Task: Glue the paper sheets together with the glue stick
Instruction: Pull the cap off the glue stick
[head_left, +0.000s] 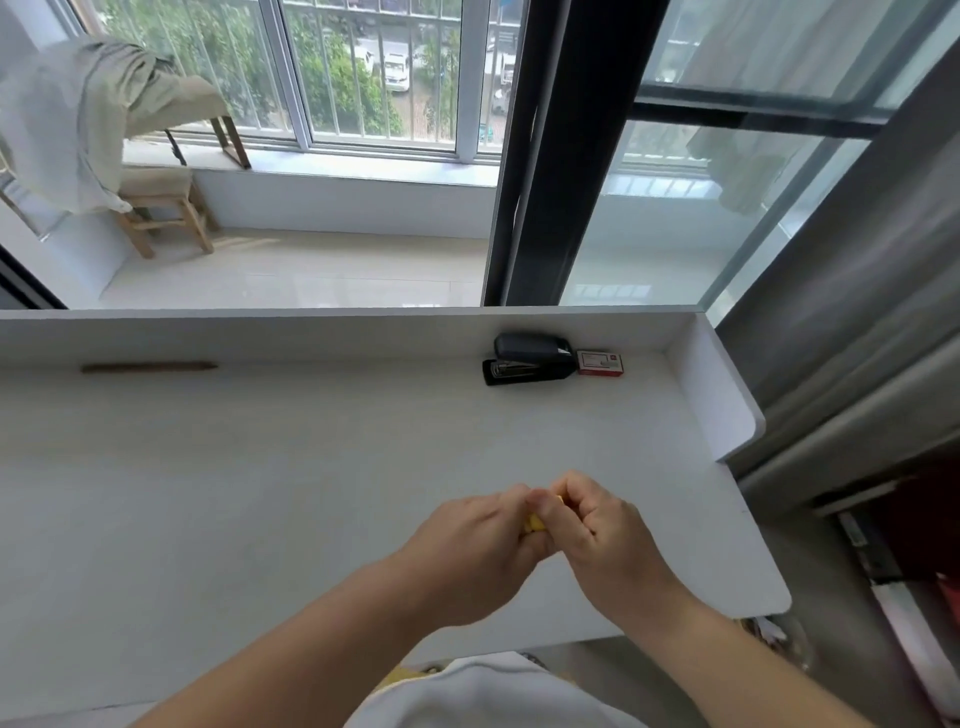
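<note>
Yellow glue stick (535, 521) – pinched between left hand (478, 540) and right hand (592, 530)

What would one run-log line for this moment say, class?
left hand: grips glue stick | right hand: grips glue stick | stage: handling over desk | paper: none seen

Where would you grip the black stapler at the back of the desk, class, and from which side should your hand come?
Grip the stapler across its long body, thumb on the near face and fingers behind, coming from above and the front. It lies lengthwise close to the desk's back wall, with the staple box against its right end, so those sides are blocked.
</note>
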